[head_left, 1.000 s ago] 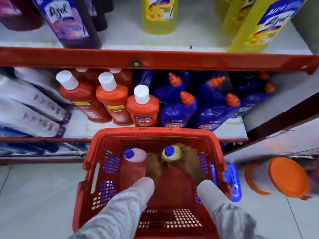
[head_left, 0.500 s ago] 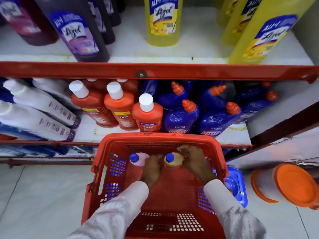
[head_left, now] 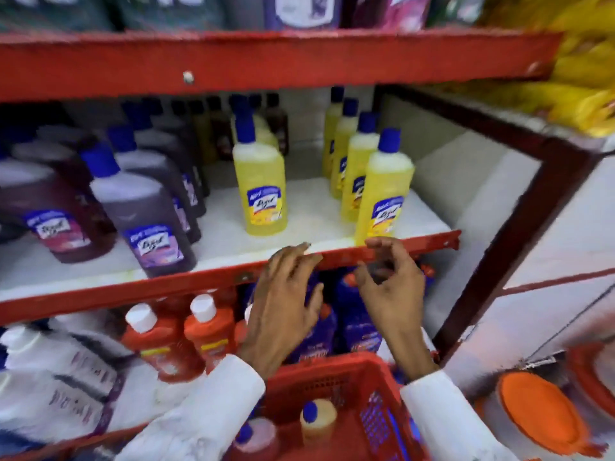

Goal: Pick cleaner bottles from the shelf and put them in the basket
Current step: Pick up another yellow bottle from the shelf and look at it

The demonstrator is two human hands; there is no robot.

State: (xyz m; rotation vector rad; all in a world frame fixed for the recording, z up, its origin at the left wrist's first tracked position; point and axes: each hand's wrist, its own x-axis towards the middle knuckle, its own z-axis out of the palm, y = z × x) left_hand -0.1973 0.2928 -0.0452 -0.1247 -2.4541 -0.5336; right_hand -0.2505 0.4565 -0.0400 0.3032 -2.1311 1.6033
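Both hands are raised in front of the middle shelf's red edge (head_left: 133, 291), empty. My left hand (head_left: 283, 304) has its fingers spread, just below a yellow cleaner bottle (head_left: 263, 184). My right hand (head_left: 392, 291) is open with curled fingers, right under another yellow bottle (head_left: 382, 197) at the shelf's front. More yellow bottles (head_left: 356, 171) stand in a row behind it. The red basket (head_left: 336, 371) sits low in view; inside it stand a yellow bottle (head_left: 316, 424) and a pink one (head_left: 256, 440), both with blue caps.
Purple bottles (head_left: 146, 224) fill the shelf's left side. Orange bottles (head_left: 163, 344) and blue bottles (head_left: 359, 327) stand on the lower shelf, white bottles (head_left: 50, 361) at the left. A dark red upright post (head_left: 499, 254) bounds the right. An orange lid (head_left: 539, 410) lies at the lower right.
Both hands let go of the yellow bottle in the basket and rose to the middle shelf's edge. My view tilted upward, so the basket dropped low in the frame.
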